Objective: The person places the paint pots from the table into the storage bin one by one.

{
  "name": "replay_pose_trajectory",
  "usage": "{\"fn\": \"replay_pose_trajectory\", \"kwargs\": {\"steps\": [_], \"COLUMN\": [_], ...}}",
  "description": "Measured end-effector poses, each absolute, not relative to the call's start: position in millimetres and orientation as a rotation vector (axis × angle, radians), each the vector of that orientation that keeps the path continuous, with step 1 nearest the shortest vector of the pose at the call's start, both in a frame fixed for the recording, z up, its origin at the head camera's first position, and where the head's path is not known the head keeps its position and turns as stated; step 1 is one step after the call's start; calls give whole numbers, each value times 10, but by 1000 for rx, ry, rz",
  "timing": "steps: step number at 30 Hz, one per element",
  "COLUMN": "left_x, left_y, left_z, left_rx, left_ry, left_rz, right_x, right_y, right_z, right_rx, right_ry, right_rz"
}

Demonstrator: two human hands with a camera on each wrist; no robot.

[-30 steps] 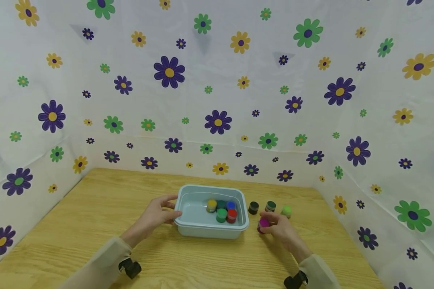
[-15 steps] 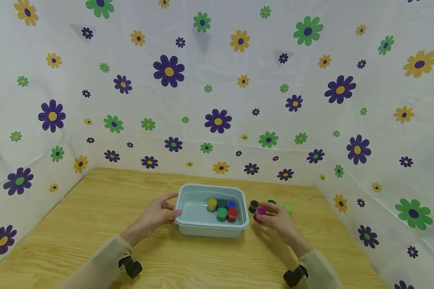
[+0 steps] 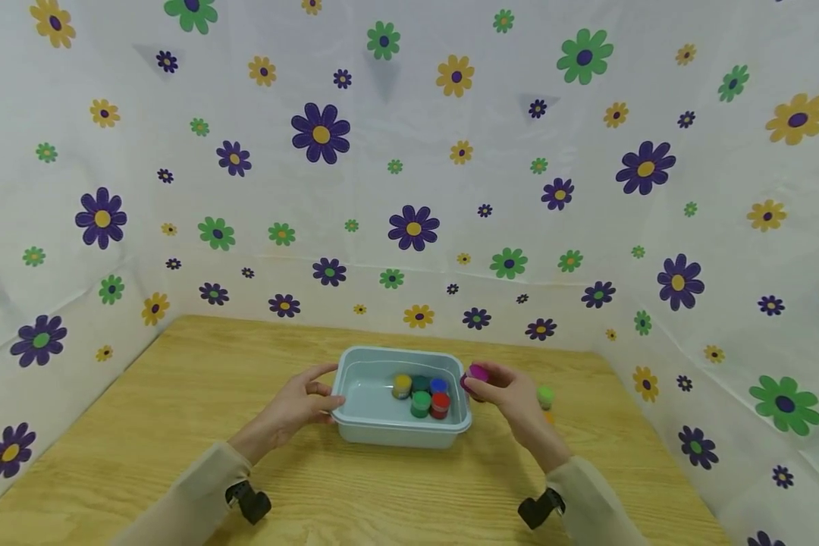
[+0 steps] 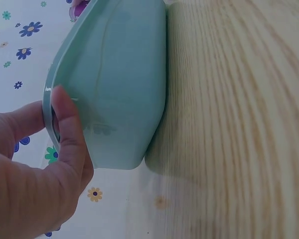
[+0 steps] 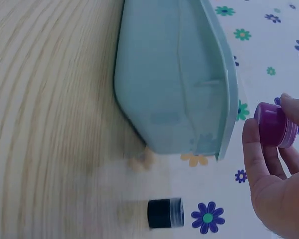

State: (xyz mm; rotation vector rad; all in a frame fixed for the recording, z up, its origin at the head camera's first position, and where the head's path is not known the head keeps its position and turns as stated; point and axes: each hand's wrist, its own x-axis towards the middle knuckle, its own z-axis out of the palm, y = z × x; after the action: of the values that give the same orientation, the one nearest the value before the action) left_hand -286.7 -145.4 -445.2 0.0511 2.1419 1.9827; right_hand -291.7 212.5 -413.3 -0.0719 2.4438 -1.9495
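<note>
Currently left hand (image 3: 295,403) grips the pale blue tub (image 3: 396,437), right hand (image 3: 512,394) pinches the magenta pot (image 3: 475,375) near it, and the yellow pot (image 3: 402,383) has maybe a label (image 3: 402,393), too small to read.

No readable text or numbers (magenta jar (image 5: 274,123) perhaps too blurred).
</note>
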Motion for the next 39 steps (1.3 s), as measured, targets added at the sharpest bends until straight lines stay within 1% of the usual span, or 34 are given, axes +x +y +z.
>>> {"fn": "replay_pose_trajectory", "kwargs": {"steps": [6,13,22,33,39], "left_x": [-2867,-2846,-2833,-2903,-2894], "left_y": [-1459,-1478,-1498,-1482,-1477], "left_z": [-4462,-4492,-4498,-4450,-4418], "left_rx": [58,66,32,98,84], "left_ry": [2078,2046,2056,2047,2048], "left_rz": [2005,2022,2005,1990,1965], "right_x": [-2932,-3000,-3097,-3270,-3337], "right_y": [1965,1726,1488,1359,1315], "right_z": [-4087,-4124,-4180,-4219,-4253], "right_rx": [-158,-327,-383,-416,-445], "right_ry": [2454,2444,2446,2492,2562], "right_rz": [-1887,-1747,-1635,-1437,-1309]}}
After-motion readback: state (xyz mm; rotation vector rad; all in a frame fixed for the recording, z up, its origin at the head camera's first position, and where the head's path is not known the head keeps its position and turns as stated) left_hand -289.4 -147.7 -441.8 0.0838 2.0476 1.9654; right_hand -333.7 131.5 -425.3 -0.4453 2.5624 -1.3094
